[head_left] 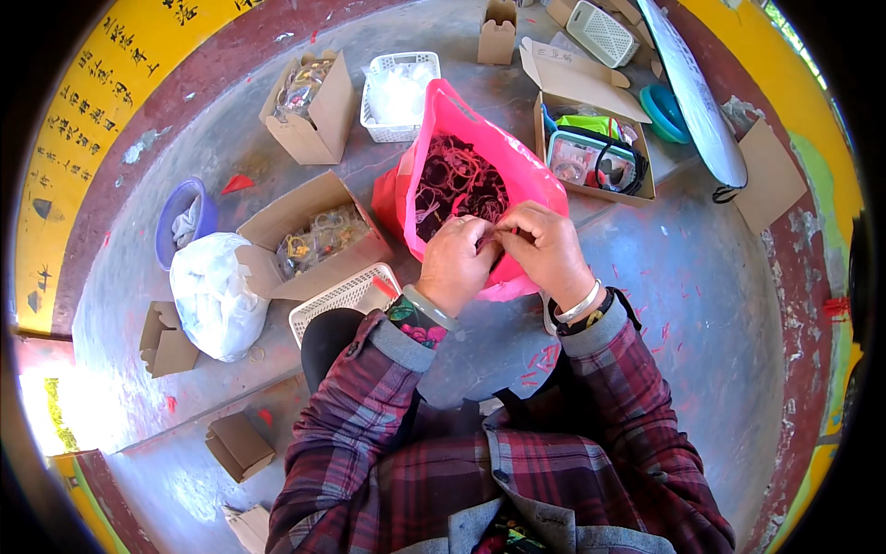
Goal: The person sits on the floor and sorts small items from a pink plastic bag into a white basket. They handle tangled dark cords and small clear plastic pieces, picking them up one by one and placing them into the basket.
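A bright pink plastic bag [528,175] stands with its mouth wide before my knees. Inside lies a heap of thin dark and pinkish loops or cords [459,182]. Over the bag's near rim, my left hand [454,263] and my right hand [543,249] meet with fingertips pinched together. Whatever small thing is between them is hidden by the fingers. A bangle circles each wrist, and the plaid sleeves reach up from below.
To the left, a cardboard box [374,247] holds bagged small items beside a white basket [309,309] and a stuffed white plastic bag [217,300]. Ahead are another white basket [402,137] and a filled box [609,196]. Red scraps [664,330] dot the floor rightward.
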The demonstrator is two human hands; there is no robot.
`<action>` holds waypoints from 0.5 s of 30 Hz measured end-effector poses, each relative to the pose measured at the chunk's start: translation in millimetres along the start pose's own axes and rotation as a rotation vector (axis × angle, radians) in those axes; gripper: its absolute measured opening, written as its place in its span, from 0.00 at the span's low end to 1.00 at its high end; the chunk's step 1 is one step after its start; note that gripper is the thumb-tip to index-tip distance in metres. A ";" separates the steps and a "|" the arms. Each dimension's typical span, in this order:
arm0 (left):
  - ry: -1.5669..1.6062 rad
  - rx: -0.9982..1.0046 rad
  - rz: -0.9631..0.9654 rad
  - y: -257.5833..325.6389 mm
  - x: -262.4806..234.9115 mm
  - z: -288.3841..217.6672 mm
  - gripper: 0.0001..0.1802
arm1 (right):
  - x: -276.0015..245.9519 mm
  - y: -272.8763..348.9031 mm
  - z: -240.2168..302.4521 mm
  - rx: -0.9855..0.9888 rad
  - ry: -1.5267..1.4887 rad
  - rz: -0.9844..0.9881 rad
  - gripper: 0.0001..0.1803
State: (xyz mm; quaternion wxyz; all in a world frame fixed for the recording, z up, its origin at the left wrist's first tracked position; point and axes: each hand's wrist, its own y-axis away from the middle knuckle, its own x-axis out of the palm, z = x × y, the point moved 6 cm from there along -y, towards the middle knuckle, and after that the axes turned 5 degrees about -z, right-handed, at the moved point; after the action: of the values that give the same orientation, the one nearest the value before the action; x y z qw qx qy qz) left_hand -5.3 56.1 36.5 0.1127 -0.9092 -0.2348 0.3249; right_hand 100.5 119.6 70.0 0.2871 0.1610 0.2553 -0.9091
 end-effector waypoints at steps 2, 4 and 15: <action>0.106 -0.010 0.000 -0.1 0.1 -0.3 0.11 | -3.9 -1.4 1.1 0.121 -0.057 -0.005 0.03; 0.132 -0.080 0.145 1.4 7.5 11.0 0.13 | -4.6 -0.2 -2.7 0.190 -0.133 -0.048 0.03; 0.624 -0.428 0.617 12.6 29.8 21.5 0.12 | -8.5 5.2 -20.3 0.266 -0.166 0.356 0.06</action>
State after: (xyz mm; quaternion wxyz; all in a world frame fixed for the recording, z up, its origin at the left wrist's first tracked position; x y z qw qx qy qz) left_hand 5.5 61.3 -0.5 -0.1134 -0.9931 0.0289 -0.0004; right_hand 113.2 130.9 55.2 0.4391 0.1645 0.0765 -0.8799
